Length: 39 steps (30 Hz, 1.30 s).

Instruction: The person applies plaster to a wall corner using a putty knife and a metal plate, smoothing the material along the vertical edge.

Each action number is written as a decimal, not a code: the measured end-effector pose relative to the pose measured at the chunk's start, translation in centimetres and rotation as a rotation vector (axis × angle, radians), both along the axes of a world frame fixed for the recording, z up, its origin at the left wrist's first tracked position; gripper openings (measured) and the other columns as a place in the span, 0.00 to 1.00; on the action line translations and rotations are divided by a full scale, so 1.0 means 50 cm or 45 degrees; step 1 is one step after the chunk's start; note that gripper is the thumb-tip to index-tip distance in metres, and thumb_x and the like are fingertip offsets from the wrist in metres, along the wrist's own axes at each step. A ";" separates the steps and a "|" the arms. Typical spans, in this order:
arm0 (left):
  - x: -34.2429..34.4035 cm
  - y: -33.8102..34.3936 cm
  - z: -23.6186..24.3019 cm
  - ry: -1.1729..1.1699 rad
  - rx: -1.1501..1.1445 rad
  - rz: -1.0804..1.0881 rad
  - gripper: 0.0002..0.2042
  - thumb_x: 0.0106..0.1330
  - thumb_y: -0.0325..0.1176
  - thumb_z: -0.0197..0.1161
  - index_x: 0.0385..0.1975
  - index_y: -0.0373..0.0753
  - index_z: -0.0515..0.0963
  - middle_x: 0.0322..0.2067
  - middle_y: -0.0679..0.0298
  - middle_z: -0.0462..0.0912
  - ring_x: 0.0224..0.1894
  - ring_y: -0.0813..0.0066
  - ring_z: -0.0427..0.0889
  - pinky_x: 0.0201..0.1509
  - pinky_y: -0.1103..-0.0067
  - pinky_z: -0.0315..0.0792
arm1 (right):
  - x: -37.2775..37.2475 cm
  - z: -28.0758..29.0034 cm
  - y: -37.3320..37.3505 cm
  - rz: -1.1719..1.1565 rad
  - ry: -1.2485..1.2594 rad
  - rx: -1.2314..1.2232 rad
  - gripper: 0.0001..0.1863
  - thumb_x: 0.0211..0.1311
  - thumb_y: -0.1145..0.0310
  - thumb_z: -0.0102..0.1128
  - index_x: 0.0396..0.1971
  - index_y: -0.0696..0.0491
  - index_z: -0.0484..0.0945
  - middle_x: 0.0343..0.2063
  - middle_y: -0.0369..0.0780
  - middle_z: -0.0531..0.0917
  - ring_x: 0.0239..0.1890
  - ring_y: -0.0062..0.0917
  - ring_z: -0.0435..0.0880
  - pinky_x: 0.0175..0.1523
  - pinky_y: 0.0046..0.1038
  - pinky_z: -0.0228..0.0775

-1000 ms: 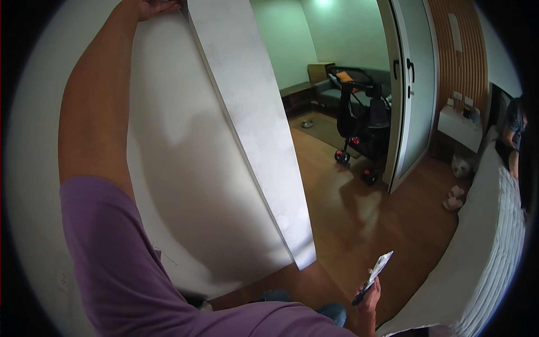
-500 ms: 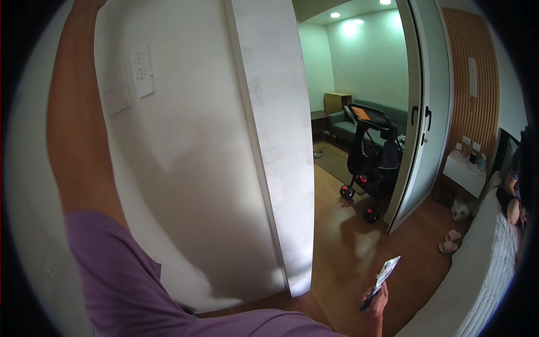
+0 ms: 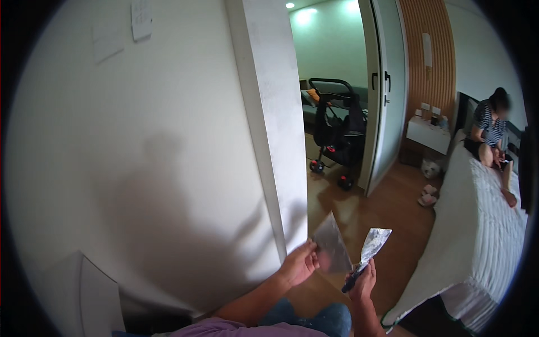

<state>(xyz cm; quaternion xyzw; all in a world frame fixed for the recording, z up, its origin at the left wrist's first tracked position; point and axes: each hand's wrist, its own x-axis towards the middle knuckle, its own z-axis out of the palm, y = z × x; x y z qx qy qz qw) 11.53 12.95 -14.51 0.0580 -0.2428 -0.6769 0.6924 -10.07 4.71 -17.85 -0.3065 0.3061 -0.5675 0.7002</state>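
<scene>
Marks on a white wall panel (image 3: 142,20) are too faint to read. The left hand (image 3: 301,263) pinches a thin grey sheet (image 3: 333,248); beside it, the right hand (image 3: 364,278) grips a dark-handled scraper (image 3: 373,247), silvery blade smeared pale.

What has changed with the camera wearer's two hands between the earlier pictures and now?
The left hand, earlier raised high by the white wall, has come down in front of the body. It now holds a thin, flat, grey sheet; whether it already did is not visible earlier. The right hand still grips a dark-handled tool with a flat, silvery blade.
</scene>
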 end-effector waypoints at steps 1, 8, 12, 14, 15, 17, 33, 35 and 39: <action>-0.028 -0.019 -0.001 -0.050 0.048 -0.063 0.08 0.76 0.36 0.57 0.48 0.42 0.77 0.46 0.64 0.84 0.48 0.74 0.82 0.55 0.71 0.75 | -0.004 0.002 -0.010 -0.067 0.029 -0.038 0.15 0.80 0.59 0.36 0.52 0.49 0.70 0.20 0.39 0.75 0.17 0.26 0.75 0.20 0.28 0.69; -0.077 0.013 -0.019 -0.547 -0.038 -0.445 0.23 0.77 0.38 0.56 0.67 0.37 0.69 0.66 0.61 0.72 0.70 0.69 0.67 0.74 0.67 0.59 | 0.003 0.052 0.003 -0.019 0.166 -0.303 0.15 0.80 0.61 0.35 0.48 0.51 0.71 0.21 0.38 0.77 0.21 0.23 0.76 0.25 0.26 0.69; -0.091 0.008 -0.015 -0.998 -0.172 -0.325 0.17 0.77 0.38 0.57 0.59 0.37 0.76 0.62 0.62 0.73 0.66 0.71 0.68 0.72 0.71 0.58 | -0.016 0.059 0.020 -0.052 0.389 -0.485 0.15 0.80 0.60 0.36 0.46 0.52 0.71 0.23 0.38 0.79 0.23 0.22 0.76 0.28 0.24 0.68; -0.101 0.006 -0.007 -1.134 -0.242 -0.236 0.13 0.77 0.37 0.57 0.53 0.38 0.78 0.59 0.63 0.74 0.63 0.73 0.70 0.71 0.73 0.59 | -0.023 0.075 0.035 -0.089 0.498 -0.510 0.15 0.80 0.59 0.36 0.46 0.52 0.71 0.24 0.37 0.79 0.24 0.21 0.76 0.29 0.24 0.68; -0.103 0.011 0.006 -1.195 -0.246 -0.177 0.11 0.77 0.37 0.57 0.51 0.38 0.79 0.57 0.63 0.74 0.61 0.73 0.71 0.70 0.74 0.59 | -0.018 0.089 0.046 -0.093 0.508 -0.506 0.16 0.80 0.58 0.36 0.46 0.52 0.71 0.24 0.37 0.80 0.24 0.21 0.76 0.29 0.24 0.68; -0.103 0.008 0.024 -1.355 -0.292 -0.093 0.10 0.77 0.38 0.57 0.45 0.39 0.79 0.52 0.64 0.75 0.58 0.75 0.71 0.67 0.75 0.61 | -0.018 0.090 0.043 -0.075 0.475 -0.523 0.16 0.80 0.57 0.37 0.45 0.52 0.71 0.24 0.37 0.79 0.24 0.21 0.77 0.29 0.23 0.68; -0.096 -0.052 0.046 -0.818 -0.433 -0.145 0.10 0.80 0.39 0.54 0.50 0.40 0.76 0.41 0.75 0.73 0.45 0.88 0.70 0.53 0.84 0.67 | 0.036 0.199 -0.017 0.250 0.496 -0.686 0.16 0.79 0.61 0.50 0.57 0.54 0.74 0.28 0.32 0.77 0.30 0.14 0.77 0.35 0.21 0.71; -0.077 -0.064 0.036 -0.768 -0.463 -0.167 0.11 0.80 0.38 0.54 0.52 0.40 0.75 0.44 0.75 0.73 0.47 0.89 0.70 0.53 0.85 0.67 | 0.032 0.233 0.003 0.345 0.419 -0.461 0.18 0.78 0.62 0.53 0.59 0.56 0.73 0.35 0.33 0.80 0.36 0.16 0.79 0.42 0.21 0.73; -0.129 -0.054 0.078 -0.659 -0.398 0.138 0.10 0.79 0.37 0.55 0.50 0.38 0.75 0.43 0.74 0.74 0.45 0.88 0.71 0.49 0.83 0.69 | -0.113 -0.006 -0.057 0.235 0.575 -0.630 0.25 0.74 0.56 0.56 0.62 0.56 0.71 0.40 0.38 0.82 0.38 0.22 0.82 0.44 0.23 0.76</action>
